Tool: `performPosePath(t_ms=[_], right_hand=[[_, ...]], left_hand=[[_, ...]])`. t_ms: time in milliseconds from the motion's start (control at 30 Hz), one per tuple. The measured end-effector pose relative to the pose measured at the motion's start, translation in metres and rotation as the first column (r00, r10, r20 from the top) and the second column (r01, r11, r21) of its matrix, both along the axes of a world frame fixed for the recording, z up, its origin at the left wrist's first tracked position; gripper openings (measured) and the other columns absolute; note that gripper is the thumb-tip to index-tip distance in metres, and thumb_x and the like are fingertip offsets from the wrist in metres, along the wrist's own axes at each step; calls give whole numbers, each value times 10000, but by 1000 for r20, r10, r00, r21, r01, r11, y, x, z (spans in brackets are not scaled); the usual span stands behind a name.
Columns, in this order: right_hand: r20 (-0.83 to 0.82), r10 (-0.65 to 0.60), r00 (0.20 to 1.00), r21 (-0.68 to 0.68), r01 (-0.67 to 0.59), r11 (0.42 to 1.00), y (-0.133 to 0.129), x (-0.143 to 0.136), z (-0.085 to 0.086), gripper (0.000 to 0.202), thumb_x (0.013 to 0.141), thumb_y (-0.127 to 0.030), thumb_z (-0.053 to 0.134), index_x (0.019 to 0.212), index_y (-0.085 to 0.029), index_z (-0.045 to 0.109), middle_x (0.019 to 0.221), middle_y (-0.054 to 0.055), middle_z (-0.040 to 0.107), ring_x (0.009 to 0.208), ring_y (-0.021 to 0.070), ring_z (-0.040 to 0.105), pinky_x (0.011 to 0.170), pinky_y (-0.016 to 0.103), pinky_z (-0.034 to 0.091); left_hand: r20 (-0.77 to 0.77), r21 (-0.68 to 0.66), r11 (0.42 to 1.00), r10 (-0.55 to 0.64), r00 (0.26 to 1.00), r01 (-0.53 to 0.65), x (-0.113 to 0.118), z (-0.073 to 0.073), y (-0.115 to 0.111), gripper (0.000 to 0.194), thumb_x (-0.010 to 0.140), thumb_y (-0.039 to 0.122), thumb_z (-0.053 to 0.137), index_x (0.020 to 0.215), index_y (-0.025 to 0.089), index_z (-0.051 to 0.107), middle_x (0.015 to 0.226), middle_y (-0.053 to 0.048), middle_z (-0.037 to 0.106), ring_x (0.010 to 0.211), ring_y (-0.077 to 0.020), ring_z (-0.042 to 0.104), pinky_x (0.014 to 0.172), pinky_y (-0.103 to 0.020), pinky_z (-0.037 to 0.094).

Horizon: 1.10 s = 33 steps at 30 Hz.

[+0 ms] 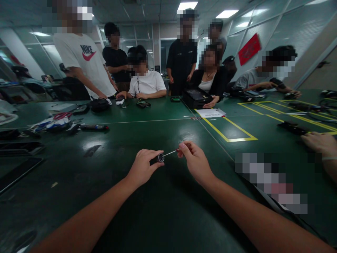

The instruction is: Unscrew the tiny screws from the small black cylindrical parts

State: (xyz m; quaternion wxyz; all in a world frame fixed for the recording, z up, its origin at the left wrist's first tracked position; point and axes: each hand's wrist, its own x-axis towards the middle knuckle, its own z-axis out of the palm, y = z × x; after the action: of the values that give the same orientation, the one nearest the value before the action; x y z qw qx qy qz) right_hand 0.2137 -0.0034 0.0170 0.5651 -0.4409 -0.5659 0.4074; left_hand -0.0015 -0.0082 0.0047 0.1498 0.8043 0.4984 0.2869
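Observation:
My left hand (144,164) is closed round a small black tube (154,160), whose round, silver-rimmed end (161,157) faces right and toward me. It looks like a flashlight, though most of its body is hidden by my fingers. In my right hand (193,158), thumb and fingers pinch a thin screwdriver with a bit of red at its grip. Its slim metal shaft (170,153) slants down left to the rimmed end of the tube. Whether the tip is inside or only touching the rim, I cannot tell. Both hands are above the dark green table (118,218).
Cables and small tools (56,123) lie at the left, with a black pen-like tool (94,128) beside them. Yellow tape (242,140) marks the table ahead right. Another person's hand (319,144) rests at the right edge. Several people are across the table, one holding a black box (197,97).

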Motion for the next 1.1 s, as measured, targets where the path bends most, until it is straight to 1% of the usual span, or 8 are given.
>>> performPosePath(t_ms=[133,267,333,467,700,867,967,1100], right_hand=[[148,-22,989,0,22,1000,-5,3,7,330,885,-515,619,827,-192,657,658,13,662,613,166,615,607,294,457],[395,-161,904,76,142,987,-9,6,11,498,862,-602,625,573,-197,594,473,-39,483,454,113,431,471,270,295],[454,-192,870,129,148,980,-10,7,11,551,876,-613,601,519,-194,579,445,-47,419,440,102,384,463,272,259],[516,-222,827,198,137,971,-11,6,9,554,891,-584,599,502,-192,550,439,-50,416,430,92,382,456,265,244],[568,-203,797,231,82,969,-14,6,12,414,874,-512,660,610,-202,593,488,-37,536,448,114,485,463,252,307],[531,-59,845,193,-53,980,-14,7,15,165,914,-355,623,956,-210,690,825,33,752,725,181,691,617,270,478],[525,6,851,200,-130,971,-14,8,16,184,941,-322,572,1051,-214,672,934,48,760,834,198,707,712,298,505],[535,-1,845,166,-104,981,-15,7,16,321,999,-447,469,965,-233,707,802,23,730,686,192,665,600,297,441]], left_hand=[[16,2,1000,4,1000,-4,-1,-3,1,419,877,281,737,1284,313,642,1217,1,703,1141,-240,594,1015,-460,411],[31,7,1000,28,999,-29,-1,-3,2,424,871,274,742,1282,309,644,1221,-5,701,1147,-245,590,1015,-462,415],[36,11,1000,23,999,-24,-1,-3,2,422,869,267,744,1277,308,646,1221,-4,702,1145,-242,592,1018,-459,417],[43,33,999,18,999,-19,-1,-3,2,417,853,248,760,1255,300,660,1206,-5,709,1132,-240,602,1014,-451,426],[50,13,999,30,998,-31,-2,-3,2,415,851,243,760,1251,298,665,1224,-12,706,1160,-248,597,1032,-467,422],[44,14,1000,26,999,-27,-2,-3,3,407,848,241,761,1242,291,672,1212,-19,710,1146,-250,604,1016,-461,434],[36,20,1000,17,999,-18,-2,-4,3,395,856,247,750,1240,294,672,1199,-22,713,1134,-251,608,1008,-463,439],[38,15,1000,15,999,-16,-3,-5,3,407,861,272,748,1257,311,661,1200,-14,709,1131,-250,602,1005,-466,437]])
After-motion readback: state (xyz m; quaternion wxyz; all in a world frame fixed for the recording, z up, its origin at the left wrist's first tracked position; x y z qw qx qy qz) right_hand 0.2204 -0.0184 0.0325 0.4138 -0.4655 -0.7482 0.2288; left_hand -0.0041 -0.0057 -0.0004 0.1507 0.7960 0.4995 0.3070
